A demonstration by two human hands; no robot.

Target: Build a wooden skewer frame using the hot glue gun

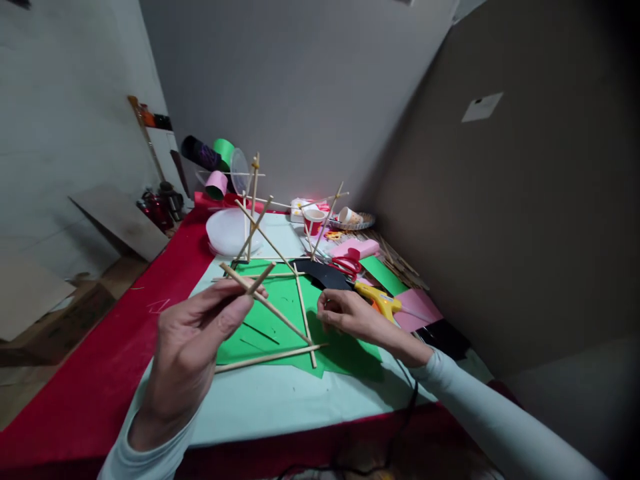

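My left hand (pixel 193 347) is raised over the near left of the table, its fingertips pinching two thin wooden sticks (pixel 250 285) where they cross. These sticks belong to a frame of wooden sticks (pixel 280 267) that stands on a green paper sheet (pixel 280 327). My right hand (pixel 350 315) rests low on the green sheet to the right of the frame, fingers curled; whether it holds something small is unclear. A yellow glue gun (pixel 381 300) lies just behind that hand.
Red scissors (pixel 347 263), a pink block (pixel 357 248), a black paper arc (pixel 323 273), a red cup (pixel 314 221), white plates (pixel 227 232) and paper rolls (pixel 210 157) crowd the far side. Spare sticks (pixel 397 260) lie at the right. Cardboard walls the right side.
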